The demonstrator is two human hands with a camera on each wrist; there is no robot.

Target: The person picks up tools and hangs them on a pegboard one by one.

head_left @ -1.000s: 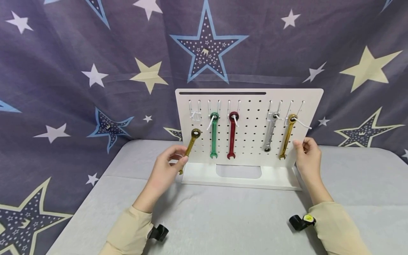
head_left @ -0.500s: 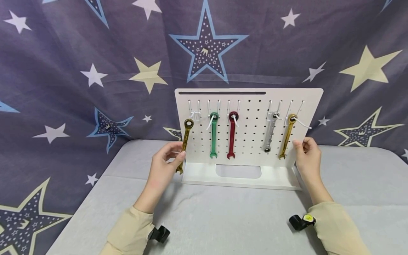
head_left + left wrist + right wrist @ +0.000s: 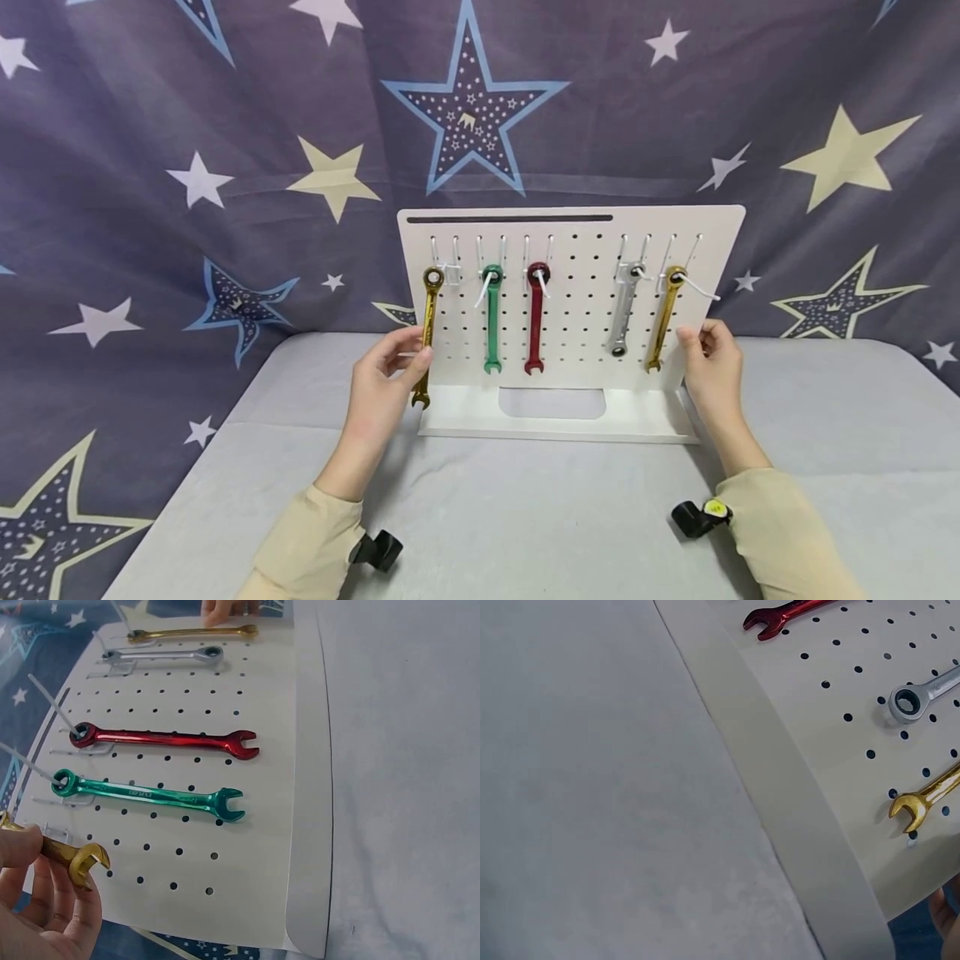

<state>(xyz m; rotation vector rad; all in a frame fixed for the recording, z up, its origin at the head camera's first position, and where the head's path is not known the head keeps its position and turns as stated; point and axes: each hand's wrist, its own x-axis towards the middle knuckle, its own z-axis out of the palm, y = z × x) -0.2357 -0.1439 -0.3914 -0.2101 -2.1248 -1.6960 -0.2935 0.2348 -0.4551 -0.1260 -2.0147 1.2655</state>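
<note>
My left hand (image 3: 384, 379) pinches a gold combination wrench (image 3: 61, 853) between thumb and fingers, its ring end up and open end down. That ring end is level with the leftmost white hook (image 3: 450, 273), just to its left; whether they touch I cannot tell. At the other side, my right hand (image 3: 715, 367) grips the right edge of the white pegboard (image 3: 577, 333), thumb in front. A green wrench (image 3: 492, 325), a red wrench (image 3: 535, 325), a silver wrench (image 3: 624, 317) and a second gold wrench (image 3: 663, 325) hang on hooks.
The pegboard stands upright on a white base (image 3: 555, 429) with a cut-out, on a grey-covered table (image 3: 555, 517). Right behind it hangs a star-patterned curtain (image 3: 600, 108). Long white hook prongs stick out toward me, including the far-right prong (image 3: 701, 289).
My left hand has raised the gold wrench, shifted it left and turned it more upright, bringing its ring end to hook height. The right hand keeps its grip; the head view shifted slightly.
</note>
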